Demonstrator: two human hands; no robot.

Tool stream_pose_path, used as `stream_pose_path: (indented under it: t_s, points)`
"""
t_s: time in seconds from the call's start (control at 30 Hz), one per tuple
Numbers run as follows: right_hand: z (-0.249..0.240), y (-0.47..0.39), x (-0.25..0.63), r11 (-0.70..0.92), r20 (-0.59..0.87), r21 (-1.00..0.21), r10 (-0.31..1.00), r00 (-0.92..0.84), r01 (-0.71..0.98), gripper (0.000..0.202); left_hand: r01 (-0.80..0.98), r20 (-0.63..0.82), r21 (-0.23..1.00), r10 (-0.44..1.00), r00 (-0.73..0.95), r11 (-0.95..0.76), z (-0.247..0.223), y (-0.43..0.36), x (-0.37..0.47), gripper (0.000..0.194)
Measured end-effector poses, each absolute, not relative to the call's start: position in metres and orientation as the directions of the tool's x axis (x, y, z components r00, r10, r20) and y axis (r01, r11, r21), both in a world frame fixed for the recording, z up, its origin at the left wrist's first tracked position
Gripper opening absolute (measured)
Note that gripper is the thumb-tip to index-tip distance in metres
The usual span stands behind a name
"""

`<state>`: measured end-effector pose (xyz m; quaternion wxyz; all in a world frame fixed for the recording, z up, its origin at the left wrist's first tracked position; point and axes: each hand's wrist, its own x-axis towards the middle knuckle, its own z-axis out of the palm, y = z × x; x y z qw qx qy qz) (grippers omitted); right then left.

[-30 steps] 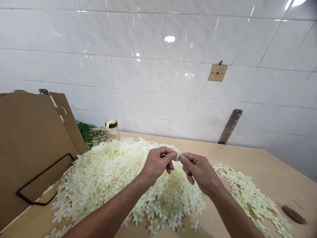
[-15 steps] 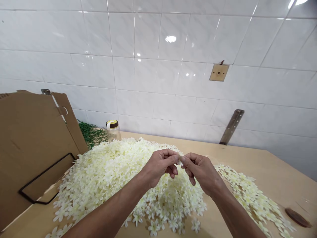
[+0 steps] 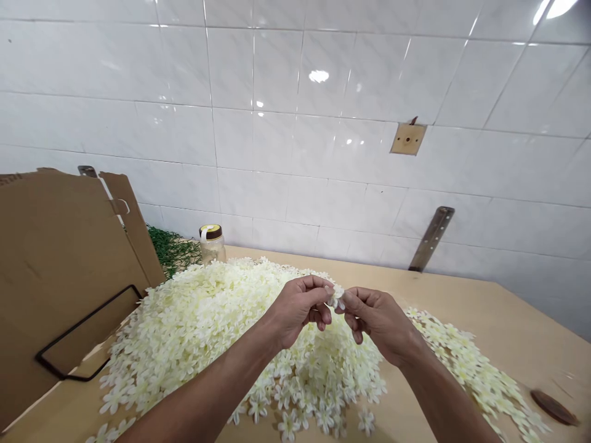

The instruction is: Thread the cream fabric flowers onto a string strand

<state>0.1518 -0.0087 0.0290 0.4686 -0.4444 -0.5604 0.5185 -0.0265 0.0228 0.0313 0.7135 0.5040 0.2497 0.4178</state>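
Note:
Between my two hands, above the front of a large heap of pale cream flowers (image 3: 198,314), is a small white flower (image 3: 336,296). My left hand (image 3: 305,307) pinches its left side between thumb and fingers. On the other side, my right hand (image 3: 373,317) closes thumb and forefinger on the flower's right edge. Both hands' lower fingers are curled. A second, thinner spread of cream flowers (image 3: 471,363) lies to the right of my right forearm.
Brown cardboard (image 3: 69,264) stands at the left with a black wire frame (image 3: 87,332). Behind the heap are green netting (image 3: 170,249) and a lidded jar (image 3: 212,245). A metal bracket (image 3: 431,239) leans against the tiled wall; a brown oval piece (image 3: 553,407) lies at right.
My fingertips have moved slightly apart, and more of the white flower shows between them. Little else differs apart from a slight shift of the view.

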Motion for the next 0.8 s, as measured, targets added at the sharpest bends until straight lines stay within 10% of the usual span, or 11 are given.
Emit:
stream_pose_path:
  t_s: [0.53, 0.8]
  points:
    - [0.036, -0.009, 0.159, 0.072, 0.080, -0.996, 0.983, -0.165, -0.052, 0.037, -0.420, 0.060, 0.901, 0.926, 0.372, 0.110, 0.040, 0.034, -0.038, 0.033]
    - [0.017, 0.003, 0.159, 0.087, 0.111, -0.882, 0.993, 0.026, 0.464, 0.047, -0.299, 0.098, 0.954, 0.923, 0.371, 0.018, 0.035, 0.030, -0.034, 0.027]
